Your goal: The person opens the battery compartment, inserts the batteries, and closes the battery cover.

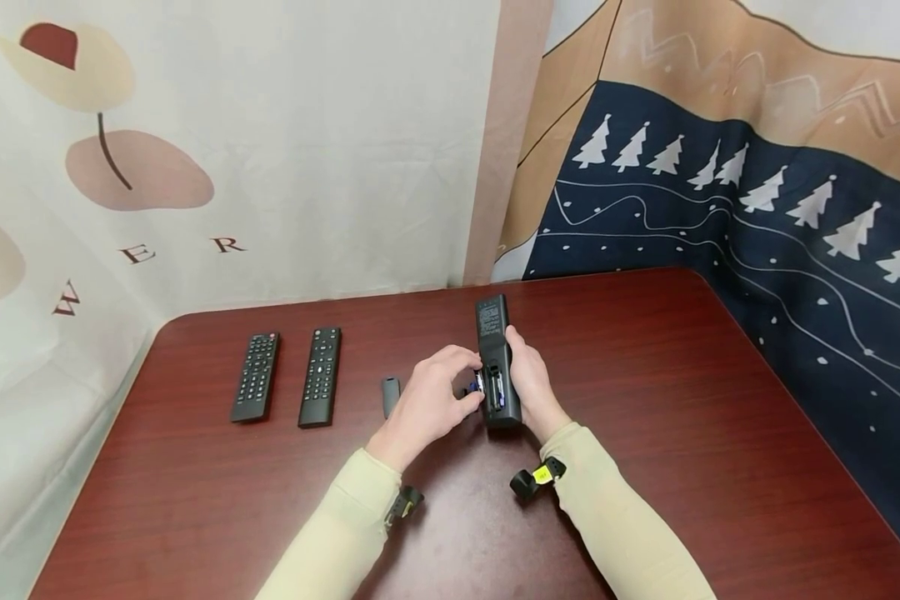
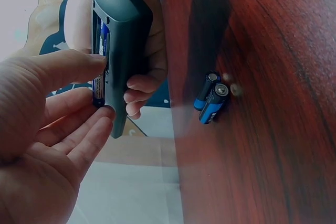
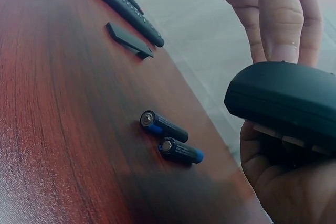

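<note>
My right hand (image 1: pixel 532 379) grips a black remote control (image 1: pixel 492 321), back side up, its battery compartment uncovered. One battery (image 1: pixel 499 390) lies inside that compartment. With thumb and fingers, my left hand (image 1: pixel 435 400) pinches another battery (image 2: pixel 98 94) at the compartment's left side; the thumb partly hides it in the left wrist view. Two loose batteries, black and blue, lie side by side on the table below the remote: one battery (image 3: pixel 164 125) and a second battery (image 3: pixel 181 151). The left hand mostly covers them in the head view.
Left of my hands, a small dark battery cover (image 1: pixel 391 396) lies on the brown table (image 1: pixel 270 500). Farther left are two more black remotes, one remote (image 1: pixel 320 379) nearer and another remote (image 1: pixel 256 379) beyond it, buttons up. Patterned curtains (image 1: pixel 345 150) hang behind the table.
</note>
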`<action>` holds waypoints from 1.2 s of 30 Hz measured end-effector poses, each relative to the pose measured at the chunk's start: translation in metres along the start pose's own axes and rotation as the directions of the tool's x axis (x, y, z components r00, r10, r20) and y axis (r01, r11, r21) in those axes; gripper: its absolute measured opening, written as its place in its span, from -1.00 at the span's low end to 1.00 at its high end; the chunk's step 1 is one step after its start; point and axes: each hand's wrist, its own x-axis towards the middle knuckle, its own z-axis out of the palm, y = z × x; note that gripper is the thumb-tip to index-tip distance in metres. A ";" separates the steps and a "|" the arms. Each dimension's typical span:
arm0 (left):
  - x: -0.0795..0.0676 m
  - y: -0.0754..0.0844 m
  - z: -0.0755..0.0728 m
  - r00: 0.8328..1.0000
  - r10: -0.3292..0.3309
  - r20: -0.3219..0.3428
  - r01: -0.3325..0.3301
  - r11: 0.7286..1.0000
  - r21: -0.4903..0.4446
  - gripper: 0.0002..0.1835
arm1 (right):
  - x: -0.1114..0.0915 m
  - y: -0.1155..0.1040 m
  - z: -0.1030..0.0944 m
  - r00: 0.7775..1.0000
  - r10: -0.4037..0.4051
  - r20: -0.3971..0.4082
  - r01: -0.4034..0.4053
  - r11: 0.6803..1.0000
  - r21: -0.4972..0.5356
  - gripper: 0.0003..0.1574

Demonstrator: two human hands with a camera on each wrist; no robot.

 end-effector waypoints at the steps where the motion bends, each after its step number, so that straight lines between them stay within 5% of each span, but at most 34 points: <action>1: 0.000 0.000 0.000 1.000 0.003 0.000 -0.003 1.000 0.007 -0.65 | 0.000 0.000 0.000 1.000 0.003 -0.003 -0.003 1.000 0.000 -0.18; 36: 0.001 0.004 0.008 0.997 0.078 0.001 -0.078 0.997 0.016 -0.73 | 0.001 0.004 0.002 0.999 -0.011 -0.045 0.008 0.998 -0.059 -0.19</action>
